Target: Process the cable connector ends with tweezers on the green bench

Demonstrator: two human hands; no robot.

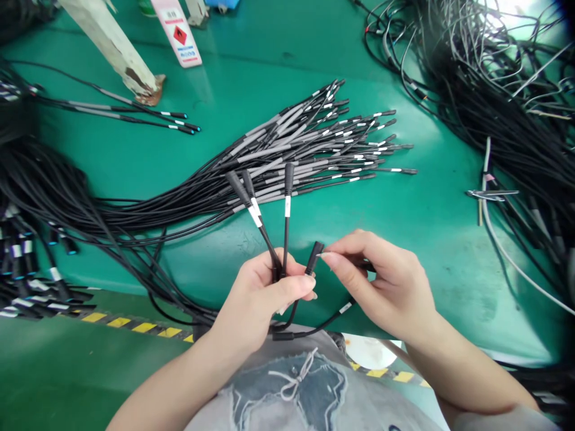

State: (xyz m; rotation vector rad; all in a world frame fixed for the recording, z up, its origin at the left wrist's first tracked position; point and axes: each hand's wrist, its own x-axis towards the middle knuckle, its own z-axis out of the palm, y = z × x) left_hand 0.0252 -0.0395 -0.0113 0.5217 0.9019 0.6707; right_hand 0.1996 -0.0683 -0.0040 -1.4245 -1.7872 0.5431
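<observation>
My left hand (269, 287) is closed around several black cables (286, 230) with white labels. Their black connector ends point up and away from me. One more black connector (315, 256) sticks out between its thumb and fingers, tilted to the right. My right hand (377, 275) pinches thumb and forefinger together right at that connector's tip; whether something small is between them I cannot tell. A labelled black cable (345, 308) runs up into its curled fingers, where a dark end partly shows.
A fanned bundle of black cables with grey sleeves (287, 149) lies across the green table (278, 54). More cables hang at the left (27, 257) and heap at the right (503, 108). Tweezers-like metal tools (492, 194), a pink-white bottle (182, 36) and a worn post (117, 54) stand out.
</observation>
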